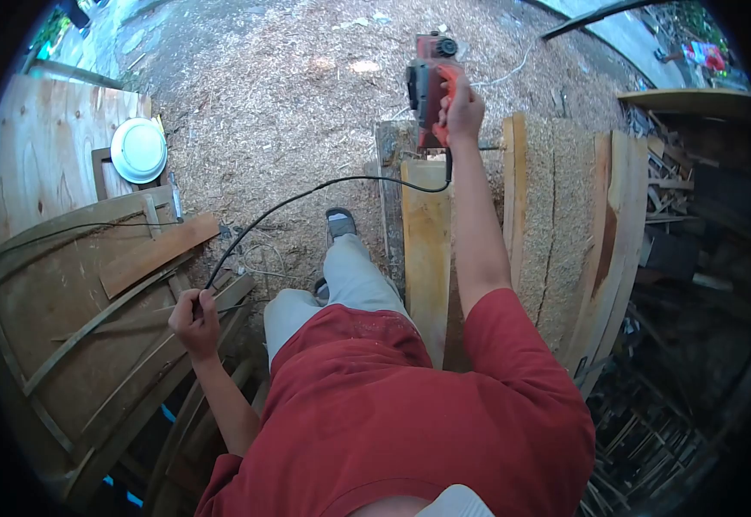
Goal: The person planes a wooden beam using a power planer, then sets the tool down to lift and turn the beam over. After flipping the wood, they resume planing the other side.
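Observation:
My right hand is stretched forward and grips the handle of an orange and black electric planer. The planer rests at the far end of a pale wooden plank that runs away from me. From the planer a black power cord curves back to my left hand, which is closed around it out to the left at hip height. My red shirt and grey trousers fill the bottom of the view, with one foot in a sandal on the ground.
Sawdust and shavings cover the ground. Wide sawdust-covered boards lie right of the plank. Left are plywood sheets, thin strips and a white round lid. Scrap wood is piled at the right. A person stands far off.

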`<action>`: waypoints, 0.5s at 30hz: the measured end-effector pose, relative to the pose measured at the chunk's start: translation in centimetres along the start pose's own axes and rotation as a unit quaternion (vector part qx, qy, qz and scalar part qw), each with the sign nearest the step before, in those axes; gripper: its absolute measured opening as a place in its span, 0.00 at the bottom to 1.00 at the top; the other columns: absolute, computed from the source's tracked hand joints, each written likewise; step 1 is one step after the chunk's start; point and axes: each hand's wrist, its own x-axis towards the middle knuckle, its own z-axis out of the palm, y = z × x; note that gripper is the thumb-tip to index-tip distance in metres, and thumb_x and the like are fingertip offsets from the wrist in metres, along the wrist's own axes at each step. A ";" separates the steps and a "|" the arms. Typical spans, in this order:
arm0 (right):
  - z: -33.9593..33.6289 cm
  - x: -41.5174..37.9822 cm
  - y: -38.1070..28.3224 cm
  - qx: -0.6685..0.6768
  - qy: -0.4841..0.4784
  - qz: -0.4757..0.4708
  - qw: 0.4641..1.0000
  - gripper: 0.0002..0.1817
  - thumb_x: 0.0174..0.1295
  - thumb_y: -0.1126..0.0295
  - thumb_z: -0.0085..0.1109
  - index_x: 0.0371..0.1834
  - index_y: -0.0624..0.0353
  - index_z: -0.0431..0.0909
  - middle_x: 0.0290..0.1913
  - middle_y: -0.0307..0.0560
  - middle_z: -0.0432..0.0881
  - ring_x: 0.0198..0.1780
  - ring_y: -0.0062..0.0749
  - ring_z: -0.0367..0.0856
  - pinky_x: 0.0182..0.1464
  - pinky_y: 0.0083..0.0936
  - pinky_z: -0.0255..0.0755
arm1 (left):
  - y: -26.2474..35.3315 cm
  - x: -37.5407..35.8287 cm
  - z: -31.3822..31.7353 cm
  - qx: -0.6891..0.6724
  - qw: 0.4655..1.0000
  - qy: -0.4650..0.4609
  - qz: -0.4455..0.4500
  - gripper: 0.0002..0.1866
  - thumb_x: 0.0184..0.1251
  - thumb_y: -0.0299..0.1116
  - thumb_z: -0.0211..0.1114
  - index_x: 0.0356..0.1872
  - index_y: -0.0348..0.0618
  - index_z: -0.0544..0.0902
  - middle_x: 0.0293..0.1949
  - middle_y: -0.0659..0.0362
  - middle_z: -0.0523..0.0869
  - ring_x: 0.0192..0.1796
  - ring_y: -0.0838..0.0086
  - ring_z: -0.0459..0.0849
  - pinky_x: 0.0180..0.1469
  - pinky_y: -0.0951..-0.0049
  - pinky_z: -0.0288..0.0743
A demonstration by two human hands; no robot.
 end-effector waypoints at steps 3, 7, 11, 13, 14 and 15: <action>-0.1 -2.5 -4.5 0.035 0.022 -0.007 0.999 0.27 0.75 0.43 0.56 0.40 0.60 0.83 0.20 0.33 0.71 0.13 0.17 0.64 0.14 0.20 0.55 | 0.2 -1.4 -3.2 0.019 0.999 0.043 -0.010 0.11 0.74 0.29 0.68 0.30 0.38 0.80 0.20 0.60 0.72 0.21 0.77 0.69 0.25 0.73 0.62; -1.3 -9.8 -8.5 0.119 -0.005 -0.007 0.993 0.25 0.76 0.44 0.55 0.47 0.58 0.85 0.21 0.30 0.68 0.14 0.14 0.60 0.14 0.17 0.54 | 0.3 -3.7 -7.3 0.029 0.992 0.118 0.019 0.10 0.71 0.30 0.69 0.30 0.38 0.80 0.20 0.57 0.74 0.21 0.72 0.74 0.26 0.69 0.67; -2.5 -17.5 -9.7 0.069 0.031 -0.051 0.996 0.27 0.76 0.44 0.53 0.54 0.59 0.85 0.24 0.32 0.70 0.14 0.16 0.62 0.13 0.18 0.56 | -0.3 -7.6 -9.9 -0.009 0.990 0.142 0.007 0.10 0.69 0.31 0.69 0.29 0.38 0.80 0.20 0.56 0.75 0.21 0.70 0.76 0.27 0.69 0.70; -3.9 -22.9 -9.9 0.067 0.026 -0.070 0.995 0.27 0.77 0.43 0.53 0.49 0.60 0.84 0.22 0.32 0.70 0.14 0.16 0.63 0.13 0.18 0.57 | -0.7 -9.3 -11.1 -0.021 0.990 0.139 -0.001 0.10 0.68 0.32 0.70 0.29 0.39 0.81 0.20 0.56 0.77 0.21 0.69 0.77 0.27 0.69 0.70; -4.6 -26.0 -10.1 0.059 0.027 -0.081 0.995 0.28 0.77 0.42 0.53 0.45 0.60 0.82 0.21 0.33 0.69 0.13 0.17 0.63 0.13 0.19 0.58 | 0.3 -10.0 -12.2 -0.043 0.988 0.142 0.032 0.10 0.67 0.32 0.71 0.29 0.39 0.81 0.20 0.55 0.77 0.21 0.69 0.77 0.26 0.69 0.70; -5.5 -28.9 -9.8 0.066 0.026 -0.094 0.993 0.28 0.77 0.42 0.53 0.45 0.60 0.82 0.21 0.33 0.69 0.13 0.17 0.63 0.13 0.19 0.58 | 0.0 -11.4 -12.9 -0.047 0.986 0.152 0.043 0.10 0.67 0.32 0.71 0.29 0.39 0.81 0.20 0.55 0.77 0.21 0.69 0.77 0.26 0.69 0.70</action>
